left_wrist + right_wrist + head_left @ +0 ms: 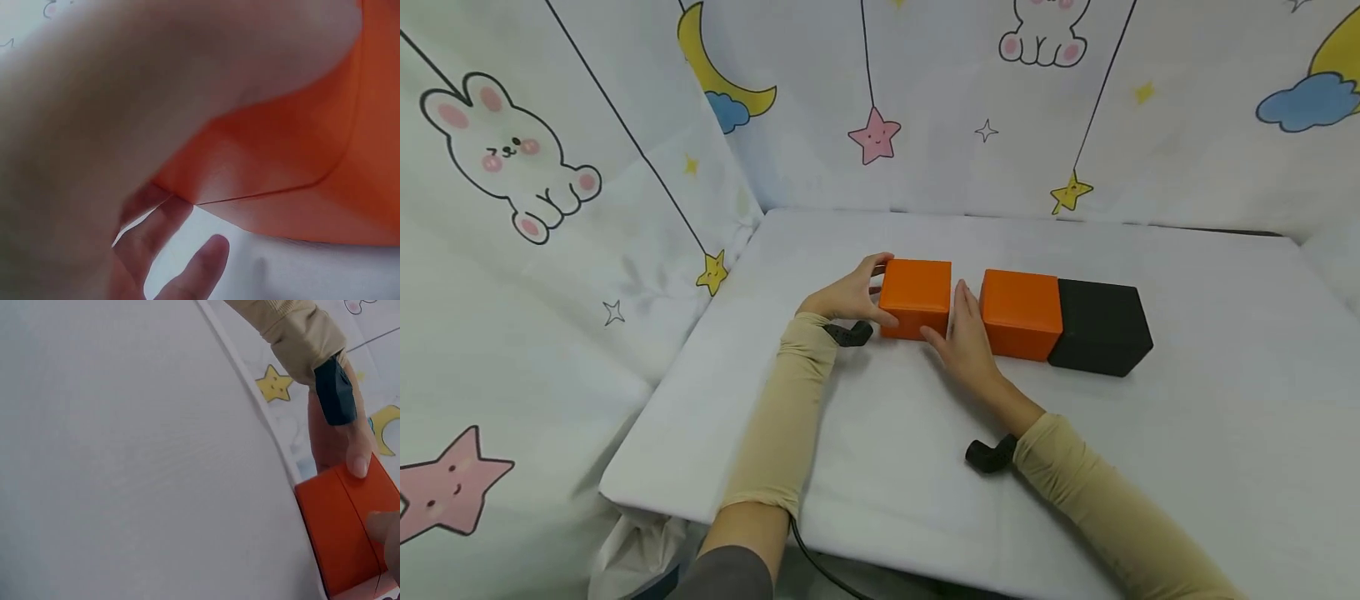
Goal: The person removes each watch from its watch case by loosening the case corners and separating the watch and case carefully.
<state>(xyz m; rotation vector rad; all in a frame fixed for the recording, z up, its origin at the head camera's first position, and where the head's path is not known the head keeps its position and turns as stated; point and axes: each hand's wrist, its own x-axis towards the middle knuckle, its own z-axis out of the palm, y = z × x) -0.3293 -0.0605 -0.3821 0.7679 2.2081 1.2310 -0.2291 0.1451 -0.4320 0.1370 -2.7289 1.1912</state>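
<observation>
Two orange boxes and one black box (1103, 327) stand in a row on the white table. My left hand (853, 293) grips the left orange box (915, 287) at its left side, thumb on the front face and fingers round toward the back. The left wrist view shows that orange box (275, 150) close up, with some fingers (203, 265) spread beside it. In the gap between the orange boxes is my right hand (968, 346), its fingers straight and its thumb at the left box's front. The right orange box (1021, 315) stands against the black one.
The white table (880, 450) runs to a cartoon-printed cloth (940, 100) behind and at the left. Dark wrist devices (990, 456) sit by both sleeves. A black cable (820, 567) hangs by the table's front edge.
</observation>
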